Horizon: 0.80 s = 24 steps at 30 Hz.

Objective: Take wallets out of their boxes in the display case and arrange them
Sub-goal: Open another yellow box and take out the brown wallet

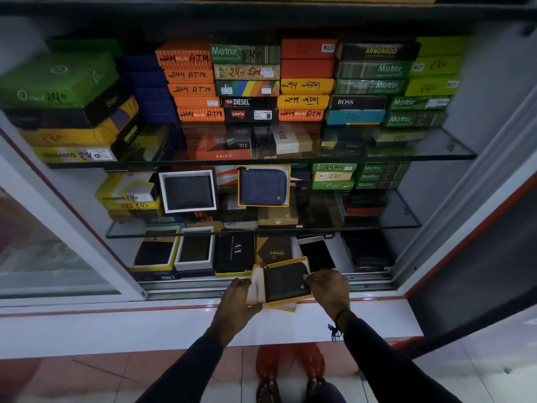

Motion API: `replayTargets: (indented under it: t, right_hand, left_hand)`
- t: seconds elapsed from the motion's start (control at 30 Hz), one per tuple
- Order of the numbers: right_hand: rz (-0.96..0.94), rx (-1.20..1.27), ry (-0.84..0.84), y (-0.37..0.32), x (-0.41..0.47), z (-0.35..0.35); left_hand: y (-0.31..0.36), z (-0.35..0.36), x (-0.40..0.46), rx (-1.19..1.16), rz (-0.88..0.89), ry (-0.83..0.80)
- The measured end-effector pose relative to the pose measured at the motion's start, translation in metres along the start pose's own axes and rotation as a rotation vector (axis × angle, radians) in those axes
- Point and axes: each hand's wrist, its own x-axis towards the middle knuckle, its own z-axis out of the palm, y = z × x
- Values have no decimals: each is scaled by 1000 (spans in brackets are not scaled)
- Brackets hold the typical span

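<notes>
A dark zip wallet (286, 282) lies in an open yellow box (290, 304) held just in front of the display case's bottom sill. My left hand (236, 301) grips the box's left side, where a pale wrapper or lid (255, 287) shows. My right hand (329, 287) pinches the wallet's right edge. On the middle glass shelf a blue zip wallet (263, 186) stands propped in its yellow box, and a black wallet (189, 192) sits in a white-framed box. More open boxes with dark wallets (155, 251) stand on the bottom shelf.
Stacks of closed wallet boxes (247, 80) fill the top glass shelf (406, 157) and the sides of the lower shelves. A phone (316, 253) lies on the bottom shelf by a black AX box (236, 253). A sliding glass door (43, 257) stands at the left. My feet show below.
</notes>
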Motion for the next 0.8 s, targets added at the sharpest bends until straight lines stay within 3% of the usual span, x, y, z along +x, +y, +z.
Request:
replayTargets:
  t: [0.17, 0.37, 0.47, 0.53, 0.67, 0.8]
  right_hand:
    - [45, -140, -106, 1, 2, 1]
    - [-15, -301, -369, -24, 13, 4]
    - [-128, -457, -309, -38, 15, 2]
    - [-169, -463, -294, -41, 17, 6]
    - [-81, -364, -479, -10, 37, 38]
    - [-2, -206, -426, -20, 30, 36]
  left_hand:
    - [14, 4, 8, -118, -42, -42]
    - [9, 2, 14, -171, -46, -65]
    - [11, -1, 13, -189, -26, -57]
    - [10, 1, 15, -199, -28, -49]
    - [11, 3, 17, -222, -28, -32]
    - [9, 3, 19, -268, -27, -31]
